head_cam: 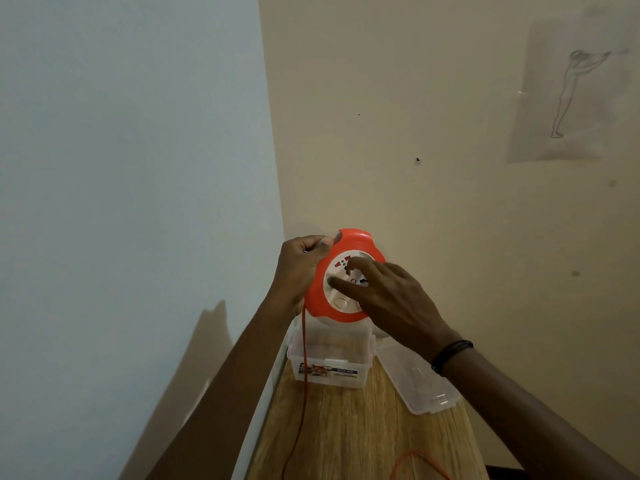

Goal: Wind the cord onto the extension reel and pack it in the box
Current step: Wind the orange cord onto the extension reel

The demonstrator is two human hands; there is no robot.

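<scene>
The person is holding the orange extension reel (353, 242) up in the air near the corner where the pale blue wall (121, 168) is meeting the cream wall (415, 98), directly above the clear plastic box (332, 346), which is standing open on the wooden counter (346, 438). The left hand (298, 271) is gripping the reel by its left edge, fingers curled behind it and the thumb pressing on the orange rim. The right hand (394, 303) is lying spread over the reel's white face, its fingers only slightly bent and their tips touching the face, grasping nothing; a black wristband (450, 355) is sitting on that wrist. The white face is showing small red and dark marks and an oval button near its lower edge, but no writing there is coming through sharply enough to read. The orange cord (304, 368) is hanging from under the left hand, running down past the box's left side and off the bottom of the view, while another loop of it is lying on the counter at the lower right. The box is carrying a printed label (327, 370) on its front wall, with a picture and a line of text too blurred to read. Its clear lid (417, 379) is resting on the counter just to the right of the box. A sheet (568, 95) with a line drawing of a figure is hanging on the cream wall.
</scene>
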